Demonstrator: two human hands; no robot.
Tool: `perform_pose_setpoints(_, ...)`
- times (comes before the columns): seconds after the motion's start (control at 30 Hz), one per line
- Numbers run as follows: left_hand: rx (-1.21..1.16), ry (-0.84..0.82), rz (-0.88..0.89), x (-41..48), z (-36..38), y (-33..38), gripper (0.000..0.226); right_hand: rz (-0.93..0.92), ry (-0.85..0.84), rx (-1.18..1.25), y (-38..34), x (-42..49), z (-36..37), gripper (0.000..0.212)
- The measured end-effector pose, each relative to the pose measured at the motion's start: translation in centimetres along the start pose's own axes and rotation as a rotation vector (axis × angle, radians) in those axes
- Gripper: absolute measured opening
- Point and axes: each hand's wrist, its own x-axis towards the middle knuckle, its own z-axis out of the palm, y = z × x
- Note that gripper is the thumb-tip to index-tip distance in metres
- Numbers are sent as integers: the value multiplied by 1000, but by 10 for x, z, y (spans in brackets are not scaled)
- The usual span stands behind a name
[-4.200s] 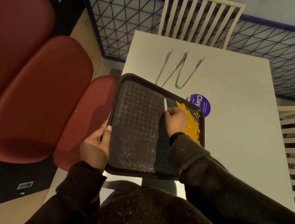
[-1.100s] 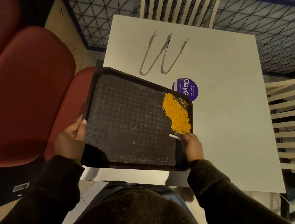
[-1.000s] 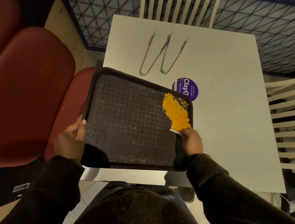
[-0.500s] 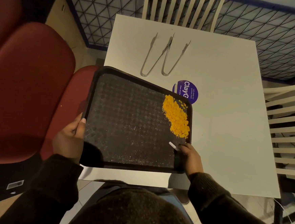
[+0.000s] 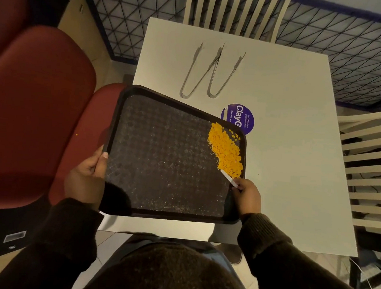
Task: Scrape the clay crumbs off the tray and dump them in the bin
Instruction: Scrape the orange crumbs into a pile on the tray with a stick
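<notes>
A dark textured tray (image 5: 160,164) lies over the white table's left front corner, tilted. Orange clay crumbs (image 5: 226,150) are heaped along its right side near the far right corner. My left hand (image 5: 86,177) grips the tray's left rim, thumb on top. My right hand (image 5: 248,198) sits at the tray's right edge and holds a small white scraper (image 5: 228,178) whose tip touches the near end of the crumb pile. Fine pale dust speckles the rest of the tray floor. No bin is visible.
Two metal tongs (image 5: 211,73) lie on the white table (image 5: 288,129) beyond the tray, beside a round purple sticker (image 5: 242,116). Red padded seats (image 5: 35,109) stand at left. Pale slatted chairs stand at the far side (image 5: 236,9) and at right (image 5: 369,172).
My right hand moved the scraper back up to the near end of the crumb pile after drawing away from it. The tray and my left hand have stayed put.
</notes>
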Motion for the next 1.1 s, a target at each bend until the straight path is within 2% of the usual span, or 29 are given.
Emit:
perform_pose_setpoints(0.17,-30,0,2,-2,-2,2,34,30,-12,-18,7,3,2,18)
perform_pose_setpoints(0.3,-46,-5,-5,-1,-1,2,34,-55,-88,-27,9,4,1,12)
perform_pose_setpoints(0.47,-47,-25,6,-2,-2,-1,34,-71,-160,-45,-3,15,4,16)
perform_pose_setpoints(0.7,-44,-25,-10,-3,-3,1,35,-99,-34,-6,-19,25,6,13)
perform_pose_setpoints(0.9,-95,2,-50,-4,1,-1,34,-229,-148,24,-33,13,6,5)
perform_pose_setpoints(1.03,-111,-16,-91,-9,2,0,35,-210,-178,85,-55,15,19,8)
perform_pose_setpoints(1.1,-103,-7,-96,-13,2,1,34,-182,-156,144,-69,20,23,18)
